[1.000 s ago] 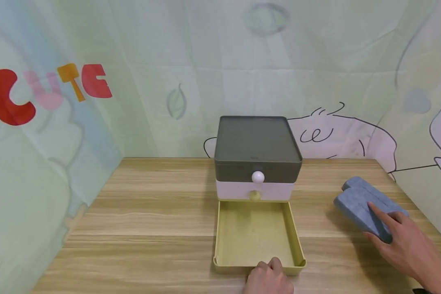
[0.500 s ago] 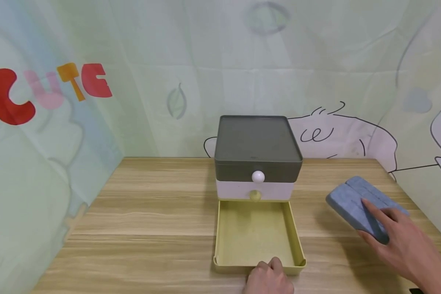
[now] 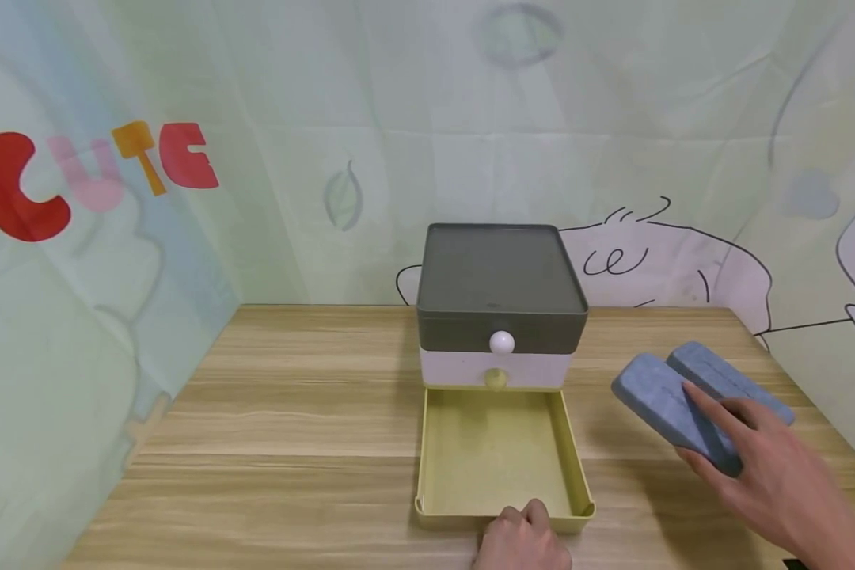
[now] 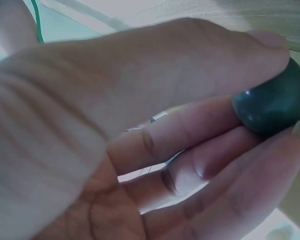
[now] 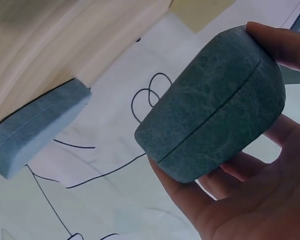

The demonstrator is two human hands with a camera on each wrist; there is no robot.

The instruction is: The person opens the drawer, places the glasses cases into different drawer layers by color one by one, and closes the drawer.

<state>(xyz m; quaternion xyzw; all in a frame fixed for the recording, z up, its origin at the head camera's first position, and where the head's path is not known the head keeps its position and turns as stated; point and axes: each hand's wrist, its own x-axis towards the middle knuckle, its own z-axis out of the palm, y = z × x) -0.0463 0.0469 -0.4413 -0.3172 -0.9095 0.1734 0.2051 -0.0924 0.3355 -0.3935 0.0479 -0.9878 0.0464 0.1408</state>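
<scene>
My right hand (image 3: 777, 475) grips a blue-grey glasses case (image 3: 670, 404) with a seam along its side, above the table at the right. In the right wrist view, the held case (image 5: 215, 105) sits between thumb and fingers. A second, similar glasses case (image 3: 730, 380) lies on the table just behind it. My left hand (image 3: 523, 542) is at the front of the pulled-out yellow drawer (image 3: 499, 463). The left wrist view shows its thumb and fingers pinching a round dark knob (image 4: 275, 102). That knob is hidden in the head view. Nothing lies in the drawer.
The drawer belongs to a small desktop chest with a dark grey lidded top (image 3: 499, 269), and a white tier (image 3: 456, 369) beneath it. A white knob (image 3: 502, 343) and a yellow knob (image 3: 495, 379) stick out in front. A printed cloth (image 3: 292, 182) hangs behind the wooden table (image 3: 292, 412).
My right hand has carried its glasses case to the left, away from the second case, which stays in place. My left hand and the drawer have not moved.
</scene>
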